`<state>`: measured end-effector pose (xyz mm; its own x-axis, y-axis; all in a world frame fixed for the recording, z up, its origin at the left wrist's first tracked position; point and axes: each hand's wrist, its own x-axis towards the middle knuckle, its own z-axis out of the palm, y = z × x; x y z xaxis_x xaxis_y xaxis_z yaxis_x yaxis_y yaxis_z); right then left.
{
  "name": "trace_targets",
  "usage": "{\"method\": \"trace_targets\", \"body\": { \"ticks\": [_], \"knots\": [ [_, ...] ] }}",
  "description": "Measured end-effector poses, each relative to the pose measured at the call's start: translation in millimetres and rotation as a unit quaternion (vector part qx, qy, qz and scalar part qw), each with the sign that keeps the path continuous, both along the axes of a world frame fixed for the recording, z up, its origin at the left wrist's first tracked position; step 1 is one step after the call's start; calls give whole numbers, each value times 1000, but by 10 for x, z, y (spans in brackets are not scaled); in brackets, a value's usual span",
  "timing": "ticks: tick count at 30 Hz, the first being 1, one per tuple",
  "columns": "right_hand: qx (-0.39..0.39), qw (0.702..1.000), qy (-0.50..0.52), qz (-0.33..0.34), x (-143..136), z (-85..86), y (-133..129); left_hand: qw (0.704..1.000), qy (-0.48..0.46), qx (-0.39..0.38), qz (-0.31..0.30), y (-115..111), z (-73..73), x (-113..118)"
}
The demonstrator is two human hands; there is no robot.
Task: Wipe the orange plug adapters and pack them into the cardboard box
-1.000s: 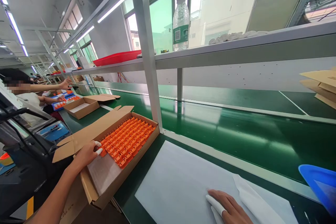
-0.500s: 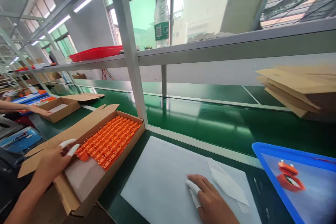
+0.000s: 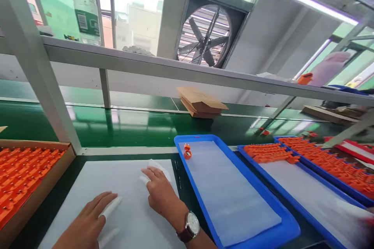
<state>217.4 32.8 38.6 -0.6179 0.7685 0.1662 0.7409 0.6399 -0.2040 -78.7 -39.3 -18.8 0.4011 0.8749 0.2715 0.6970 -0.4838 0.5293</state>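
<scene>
My left hand (image 3: 87, 221) is over the lower part of a white sheet (image 3: 117, 175). Its fingers are stretched out, white covers are on some of them, and nothing shows in its grasp. Higher up on the sheet, my right hand (image 3: 162, 190) lies with its fingers extended beside and partly over a crumpled white cloth or tissue (image 3: 163, 169). That wrist wears a watch (image 3: 191, 225). To the left stands a cardboard box (image 3: 62, 159) with rows of orange plastic parts (image 3: 26, 175). Right of the sheet, a blue tray (image 3: 201, 198) bears a small orange piece (image 3: 187, 151) near its far end.
Two more blue trays (image 3: 242, 149) with orange parts (image 3: 269, 151) lie farther right. Folded cardboard (image 3: 201, 103) rests on the green surface (image 3: 140, 124) behind. A metal post (image 3: 41, 70) and a shelf (image 3: 131, 60) with a plastic bottle (image 3: 86, 11) frame the workspace.
My view has swung right. My left hand has left the box of orange parts and come over the white sheet. The right hand now lies at the crumpled cloth.
</scene>
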Motion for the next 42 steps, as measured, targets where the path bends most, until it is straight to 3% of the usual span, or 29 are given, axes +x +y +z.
{"method": "trace_targets", "body": {
  "ticks": [4, 8, 11, 14, 17, 20, 23, 26, 28, 31, 35, 39, 42],
  "knots": [
    [6, 991, -58, -116, 204, -16, 64, 993, 79, -10, -88, 202, -115, 547],
    [4, 985, -80, -154, 294, -28, 58, 983, 126, -45, -123, 279, -105, 619],
    [11, 988, -79, -129, 303, 60, 18, 987, 117, -51, -96, 310, 68, 608],
    [15, 998, -12, -63, 271, 212, -54, 998, 35, -33, -44, 333, 329, 697],
    [-5, 985, 174, 8, 165, 343, -169, 992, -93, -83, -4, 375, 527, 872],
    [-54, 939, 340, -4, -10, 402, -319, 949, -246, -190, 40, 439, 606, 1041],
    [-124, 894, 428, -45, -153, 392, -441, 895, -369, -243, 61, 481, 642, 1128],
    [-124, 903, 408, -53, -124, 352, -429, 865, -409, -290, 25, 491, 660, 1105],
    [-70, 939, 333, -57, 4, 331, -325, 872, -386, -299, -9, 501, 627, 1039],
    [5, 983, 161, -91, 240, 311, -86, 931, -277, -239, -1, 530, 501, 920],
    [-17, 992, 81, -97, 418, 260, 179, 981, -120, -151, 4, 553, 287, 821],
    [-59, 993, 40, -97, 521, 263, 254, 996, -44, -62, -43, 568, 64, 730],
    [-66, 989, 36, -124, 627, 383, 211, 999, -28, -24, -26, 602, -98, 617]
  ]
}}
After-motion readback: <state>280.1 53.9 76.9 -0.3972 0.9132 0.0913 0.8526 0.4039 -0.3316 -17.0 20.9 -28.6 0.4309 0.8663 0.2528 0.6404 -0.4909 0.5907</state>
